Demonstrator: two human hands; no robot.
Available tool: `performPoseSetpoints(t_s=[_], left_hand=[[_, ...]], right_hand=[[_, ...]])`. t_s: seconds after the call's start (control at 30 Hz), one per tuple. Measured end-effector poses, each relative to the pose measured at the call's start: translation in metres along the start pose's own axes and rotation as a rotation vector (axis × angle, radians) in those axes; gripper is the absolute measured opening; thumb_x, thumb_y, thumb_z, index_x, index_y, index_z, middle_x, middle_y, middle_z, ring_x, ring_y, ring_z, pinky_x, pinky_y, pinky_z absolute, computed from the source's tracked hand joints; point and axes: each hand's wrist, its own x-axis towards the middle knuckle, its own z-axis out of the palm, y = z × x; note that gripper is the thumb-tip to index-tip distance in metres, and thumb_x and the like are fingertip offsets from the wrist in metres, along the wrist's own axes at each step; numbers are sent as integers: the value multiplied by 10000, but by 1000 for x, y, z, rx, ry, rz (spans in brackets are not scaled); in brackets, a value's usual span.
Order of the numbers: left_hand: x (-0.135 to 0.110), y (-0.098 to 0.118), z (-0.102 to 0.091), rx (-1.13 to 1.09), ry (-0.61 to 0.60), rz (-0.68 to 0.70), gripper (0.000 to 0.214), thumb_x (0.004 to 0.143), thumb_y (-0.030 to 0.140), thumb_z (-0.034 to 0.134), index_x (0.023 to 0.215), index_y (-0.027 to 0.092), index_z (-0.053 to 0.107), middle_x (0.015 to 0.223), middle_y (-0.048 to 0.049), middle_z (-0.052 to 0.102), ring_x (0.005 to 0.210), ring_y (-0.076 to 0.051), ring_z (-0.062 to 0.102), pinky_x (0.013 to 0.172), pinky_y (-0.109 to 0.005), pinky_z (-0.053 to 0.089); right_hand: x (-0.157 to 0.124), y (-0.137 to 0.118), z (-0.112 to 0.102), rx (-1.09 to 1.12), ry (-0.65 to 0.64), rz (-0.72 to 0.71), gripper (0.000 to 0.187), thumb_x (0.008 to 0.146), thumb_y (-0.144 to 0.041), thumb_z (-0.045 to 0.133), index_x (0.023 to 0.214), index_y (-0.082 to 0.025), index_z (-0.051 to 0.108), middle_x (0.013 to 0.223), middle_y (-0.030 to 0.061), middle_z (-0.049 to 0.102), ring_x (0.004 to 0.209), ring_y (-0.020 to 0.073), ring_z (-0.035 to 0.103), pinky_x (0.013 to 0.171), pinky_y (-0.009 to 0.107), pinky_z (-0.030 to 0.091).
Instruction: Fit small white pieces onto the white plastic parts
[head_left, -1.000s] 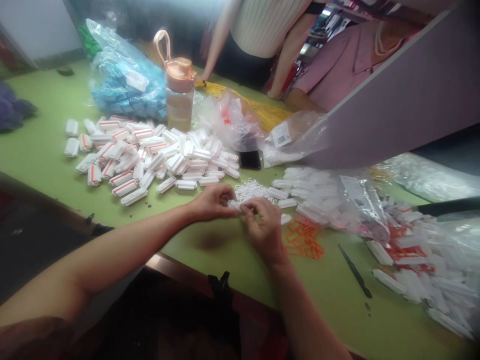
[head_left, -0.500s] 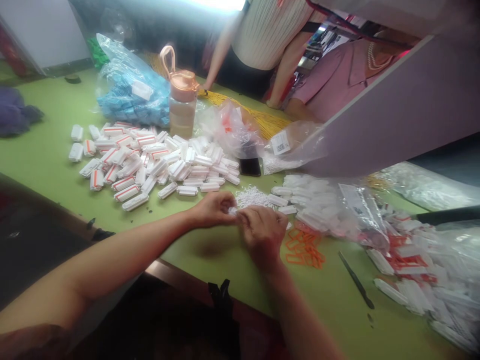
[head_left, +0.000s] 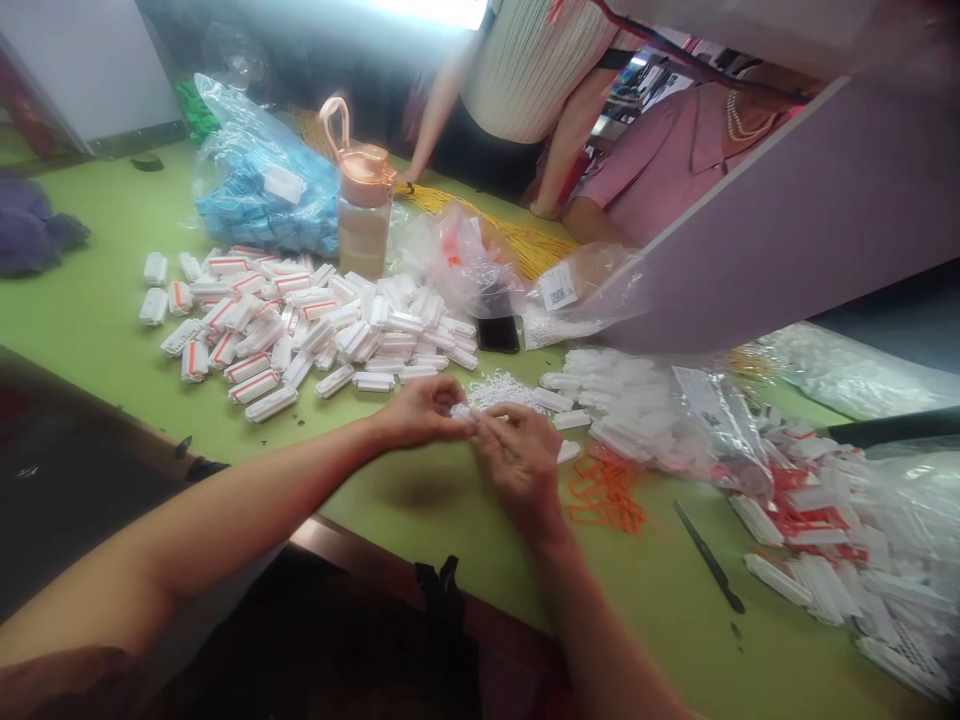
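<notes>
Both my hands meet over the green table. My left hand is closed in a pinch on a small white plastic piece, mostly covered by the fingers. From the other side, the fingertips of my right hand press together at the same piece. Just beyond them lies a heap of tiny white parts. White plastic bars rest right of my right hand, and orange rectangular frames lie nearer to me.
A big pile of white bundles spreads at left. Behind it stand a drink bottle and a blue-filled bag. A phone lies by clear bags. A knife-like tool rests at right. Two people are across the table.
My right hand has turned slightly and its fingers have shifted, uncovering more of the white bars beside it. My left hand stays nearly in place, still holding the small white piece.
</notes>
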Motion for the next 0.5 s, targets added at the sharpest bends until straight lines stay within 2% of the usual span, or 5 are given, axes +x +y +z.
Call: performPoseSetpoints(t_s=[0.07, 0.13, 0.27, 0.37, 0.5], left_hand=[[1, -1, -1, 1, -1, -6, 424, 592, 328, 805, 837, 146, 511, 632, 56, 544, 538, -42, 486, 521, -176, 366], [3, -3, -2, 39, 20, 14, 436, 583, 341, 814, 836, 145, 517, 667, 40, 571, 584, -57, 527, 562, -189, 401], [5, -4, -4, 104, 37, 34, 454, 573, 358, 824, 835, 139, 525, 692, 31, 574, 604, -60, 522, 574, -192, 398], [4, -3, -4, 118, 26, 28, 461, 572, 367, 828, 838, 138, 529, 678, 38, 553, 587, -53, 491, 559, -188, 373], [3, -1, -3, 118, 11, 25, 465, 582, 384, 823, 844, 142, 525, 666, 41, 547, 581, -54, 488, 554, -187, 366]], right_hand=[[1, 16, -7, 82, 49, 105, 232, 925, -324, 508, 1008, -252, 712, 946, 53, 671, 897, 193, 597, 786, 357, 432], [1, 36, -15, 31, 49, 200, 235, 915, -360, 515, 966, -239, 710, 933, 58, 690, 908, 210, 596, 799, 371, 435], [-5, 66, -24, -187, -114, 317, 255, 876, -428, 542, 839, -237, 707, 886, 54, 716, 869, 238, 576, 775, 390, 371], [-7, 66, -22, -262, -241, 310, 251, 878, -420, 528, 818, -248, 700, 895, 43, 718, 868, 235, 558, 774, 387, 315], [-3, 53, -16, -373, -338, 355, 230, 887, -367, 515, 862, -225, 694, 957, 72, 708, 922, 249, 541, 796, 395, 267]])
